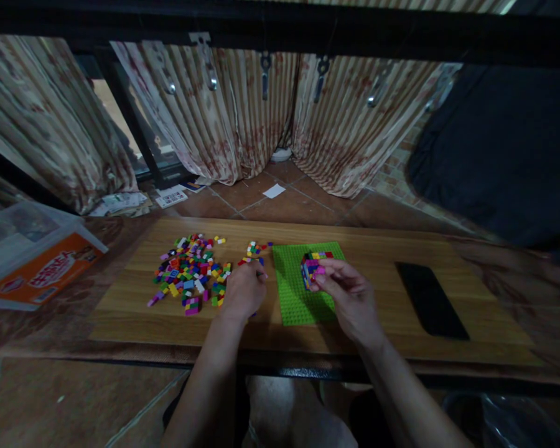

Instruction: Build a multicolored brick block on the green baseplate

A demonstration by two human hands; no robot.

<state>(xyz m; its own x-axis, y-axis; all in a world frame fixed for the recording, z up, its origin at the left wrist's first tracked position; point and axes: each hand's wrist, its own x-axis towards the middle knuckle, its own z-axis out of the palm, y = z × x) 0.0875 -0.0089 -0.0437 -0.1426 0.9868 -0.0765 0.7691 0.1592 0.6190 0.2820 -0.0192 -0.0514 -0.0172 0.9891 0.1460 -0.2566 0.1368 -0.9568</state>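
Note:
A green baseplate (295,292) lies on the wooden table (448,249). On its far right part stands a small build of many-coloured bricks (310,266). My right hand (350,297) is closed, its fingertips pinching a pink brick at the side of that build. To the left lies a pile of several loose coloured bricks (189,270). My left hand (243,291) rests curled on the table between the pile and the baseplate, fingers closed on something I cannot make out.
A black phone (430,300) lies flat on the table's right part. A plastic box with an orange label (32,261) sits at the left. Curtains (242,118) and papers (170,198) on the tiled floor are beyond the table.

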